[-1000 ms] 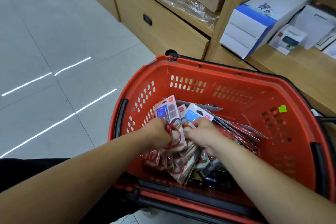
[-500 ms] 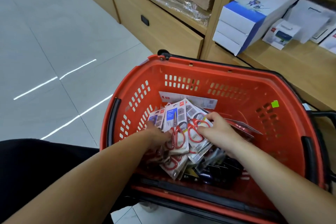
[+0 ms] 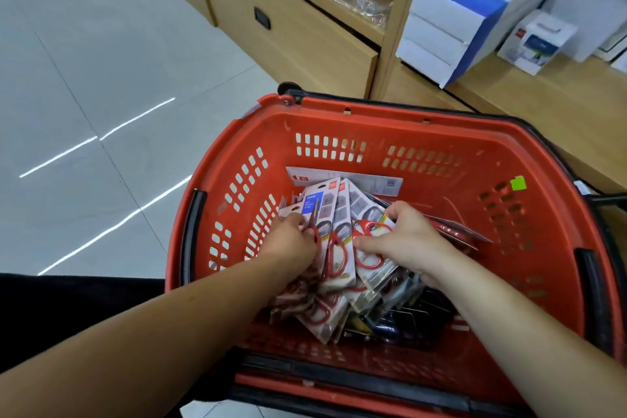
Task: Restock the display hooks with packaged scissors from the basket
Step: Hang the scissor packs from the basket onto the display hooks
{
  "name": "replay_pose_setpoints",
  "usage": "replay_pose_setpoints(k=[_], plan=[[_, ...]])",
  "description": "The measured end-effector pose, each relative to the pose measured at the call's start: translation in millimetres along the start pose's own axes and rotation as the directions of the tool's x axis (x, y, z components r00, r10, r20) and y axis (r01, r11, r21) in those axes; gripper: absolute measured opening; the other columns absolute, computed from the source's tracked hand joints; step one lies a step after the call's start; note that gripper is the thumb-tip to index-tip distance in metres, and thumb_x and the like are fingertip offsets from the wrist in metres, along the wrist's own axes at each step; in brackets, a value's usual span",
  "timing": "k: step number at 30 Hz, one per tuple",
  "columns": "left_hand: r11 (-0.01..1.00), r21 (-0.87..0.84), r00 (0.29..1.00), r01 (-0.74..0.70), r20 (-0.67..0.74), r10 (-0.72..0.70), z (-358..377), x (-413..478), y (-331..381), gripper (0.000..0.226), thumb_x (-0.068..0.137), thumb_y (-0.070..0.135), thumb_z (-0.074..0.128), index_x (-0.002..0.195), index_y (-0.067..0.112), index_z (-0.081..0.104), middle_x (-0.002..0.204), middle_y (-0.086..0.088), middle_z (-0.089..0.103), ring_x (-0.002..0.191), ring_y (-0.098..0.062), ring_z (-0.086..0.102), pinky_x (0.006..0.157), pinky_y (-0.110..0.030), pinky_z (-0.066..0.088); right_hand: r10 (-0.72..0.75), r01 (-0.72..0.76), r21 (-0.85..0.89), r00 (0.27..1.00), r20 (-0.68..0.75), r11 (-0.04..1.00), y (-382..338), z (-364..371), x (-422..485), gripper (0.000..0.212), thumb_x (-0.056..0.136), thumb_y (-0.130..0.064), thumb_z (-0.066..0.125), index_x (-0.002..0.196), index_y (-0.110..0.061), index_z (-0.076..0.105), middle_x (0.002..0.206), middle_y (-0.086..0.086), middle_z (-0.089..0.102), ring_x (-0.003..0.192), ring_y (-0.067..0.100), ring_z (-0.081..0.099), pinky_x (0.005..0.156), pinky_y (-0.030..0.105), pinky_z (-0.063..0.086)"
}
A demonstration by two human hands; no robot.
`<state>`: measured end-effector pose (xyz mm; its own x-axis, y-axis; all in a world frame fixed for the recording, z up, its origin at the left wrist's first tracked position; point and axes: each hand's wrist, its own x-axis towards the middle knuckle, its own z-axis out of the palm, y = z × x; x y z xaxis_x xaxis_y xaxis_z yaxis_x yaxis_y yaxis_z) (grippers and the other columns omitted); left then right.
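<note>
The left hand (image 3: pixel 292 243) pinches a blue-labelled scissors pack (image 3: pixel 314 204) with curled fingers. Just right of them, the right hand (image 3: pixel 409 243) curls its fingers round a red-handled scissors pack (image 3: pixel 369 260). More packs (image 3: pixel 319 314) lie beneath both sets of fingers in the red basket (image 3: pixel 373 109). Beyond the fingers, white boxes (image 3: pixel 451 20) sit on a wooden shelf (image 3: pixel 543 93).
</note>
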<state>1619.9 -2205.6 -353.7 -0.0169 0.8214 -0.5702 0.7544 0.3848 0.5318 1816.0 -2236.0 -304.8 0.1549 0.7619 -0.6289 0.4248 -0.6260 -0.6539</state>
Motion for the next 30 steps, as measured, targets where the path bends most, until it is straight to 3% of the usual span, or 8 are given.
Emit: replay_pose_setpoints(k=[5, 8, 11, 14, 18, 21, 24, 30], plan=[[0.954, 0.057, 0.939, 0.296, 0.168, -0.301, 5, 8, -7, 0.095, 0.090, 0.083, 0.035, 0.160, 0.018, 0.033, 0.161, -0.019, 0.028, 0.143, -0.042, 0.041, 0.118, -0.056, 0.038, -0.043, 0.043, 0.006, 0.999, 0.015, 0.999, 4, 5, 0, 0.051, 0.087, -0.025, 0.088, 0.122, -0.024, 0.050, 0.110, 0.003, 0.074, 0.090, 0.021, 0.077, 0.086, 0.044, 0.064], [0.945, -0.024, 0.917, 0.327, 0.249, -0.311, 7, 6, -5, 0.095, 0.092, 0.082, 0.034, 0.162, 0.018, 0.027, 0.157, -0.019, 0.043, 0.141, -0.040, 0.046, 0.118, -0.055, 0.039, -0.057, 0.057, 0.053, 0.998, 0.002, 0.997, 6, 5, 1, 0.051, 0.086, -0.035, 0.088, 0.122, -0.028, 0.054, 0.115, 0.003, 0.076, 0.090, 0.023, 0.079, 0.091, 0.049, 0.063], [0.953, -0.106, 0.947, 0.283, 0.190, -0.260, 11, 3, 0, 0.076, 0.100, 0.069, 0.043, 0.157, 0.019, 0.035, 0.149, -0.015, 0.051, 0.134, -0.036, 0.053, 0.114, -0.050, 0.044, -0.054, 0.053, 0.082, 0.998, 0.009, 0.995, 4, 3, 1, 0.055, 0.081, -0.033, 0.092, 0.121, -0.026, 0.056, 0.111, 0.001, 0.076, 0.088, 0.021, 0.079, 0.089, 0.047, 0.064], [0.950, -0.241, 0.980, 0.197, 0.071, -0.186, 13, -5, 2, 0.071, 0.091, 0.067, 0.060, 0.145, 0.023, 0.048, 0.143, -0.006, 0.058, 0.126, -0.033, 0.060, 0.110, -0.044, 0.049, -0.023, 0.022, 0.030, 1.000, 0.009, 0.999, 1, -11, 1, 0.064, 0.071, -0.032, 0.099, 0.119, -0.021, 0.058, 0.109, 0.003, 0.077, 0.088, 0.024, 0.079, 0.085, 0.046, 0.065], [0.910, -0.390, 0.988, 0.138, 0.116, -0.100, 16, -24, 6, 0.069, 0.069, 0.079, 0.070, 0.120, 0.033, 0.064, 0.110, 0.008, 0.075, 0.102, -0.021, 0.073, 0.094, -0.042, 0.061, 0.000, -0.005, 0.052, 0.995, 0.100, 0.999, -5, -32, -5, 0.057, 0.077, -0.024, 0.096, 0.120, -0.014, 0.061, 0.094, 0.000, 0.082, 0.080, 0.018, 0.081, 0.072, 0.033, 0.063], [0.869, -0.494, 0.987, 0.040, 0.154, 0.042, 17, -35, 15, 0.040, 0.088, 0.053, 0.079, 0.116, 0.026, 0.068, 0.101, 0.008, 0.079, 0.092, -0.015, 0.077, 0.081, -0.032, 0.064, -0.103, 0.096, 0.092, 0.992, 0.079, 0.991, 2, -27, -13, 0.071, 0.080, -0.020, 0.093, 0.139, -0.032, 0.055, 0.114, -0.013, 0.078, 0.094, 0.007, 0.078, 0.084, 0.032, 0.063], [0.823, -0.564, 0.980, -0.064, 0.122, 0.160, 13, -44, 23, 0.027, 0.093, 0.036, 0.079, 0.116, 0.025, 0.072, 0.095, 0.010, 0.081, 0.087, -0.011, 0.079, 0.082, -0.032, 0.065, -0.203, 0.189, 0.173, 0.977, 0.067, 0.967, 13, -23, -20, 0.075, 0.085, -0.010, 0.089, 0.135, -0.050, 0.051, 0.107, -0.031, 0.075, 0.101, -0.007, 0.072, 0.093, 0.023, 0.058], [0.826, -0.526, 0.932, -0.202, 0.156, 0.327, 9, -56, 32, 0.025, 0.102, 0.036, 0.067, 0.127, 0.032, 0.069, 0.110, 0.010, 0.080, 0.099, -0.012, 0.077, 0.096, -0.041, 0.062, -0.280, 0.260, 0.260, 0.959, 0.043, 0.930, 22, -24, -29, 0.083, 0.087, -0.006, 0.086, 0.146, -0.052, 0.049, 0.128, -0.015, 0.075, 0.121, 0.008, 0.071, 0.113, 0.044, 0.050]])
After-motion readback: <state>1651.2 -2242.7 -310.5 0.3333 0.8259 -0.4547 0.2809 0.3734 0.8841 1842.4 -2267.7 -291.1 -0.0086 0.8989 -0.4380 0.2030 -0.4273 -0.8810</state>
